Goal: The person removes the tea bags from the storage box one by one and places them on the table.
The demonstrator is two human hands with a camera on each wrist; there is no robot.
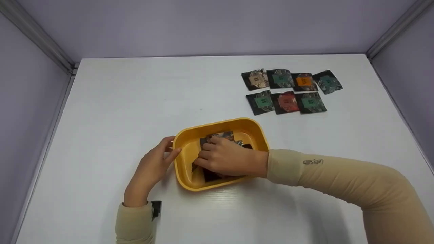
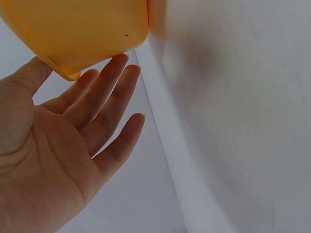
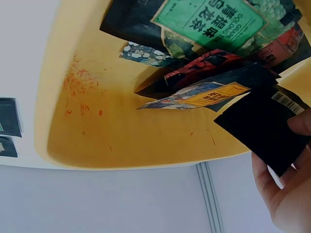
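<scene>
On a white desk [image 1: 101, 118], the left hand [image 1: 154, 166] grasps the left end of a yellow tub [image 1: 217, 124], thumb over its rim, fingers against the outer wall. Several printed sachets [image 3: 209, 22] lie inside. The right hand [image 1: 223, 157] reaches in, pinching a black sachet [image 3: 265, 128] with a barcode. Farther right, beyond the tub, seven flat sachets [image 1: 286, 101] form two rows, four behind three.

Soft, even light covered the white surface [image 1: 118, 101], with a faint sheen near the yellow tub [image 1: 217, 125] and diffuse shadow beside the right sleeve [image 1: 339, 174]. Print on the far packets [image 1: 287, 101] blurred in the head view; the left wrist view looked hazy; lettering on a green packet [image 3: 209, 24] was legible from the right wrist.
</scene>
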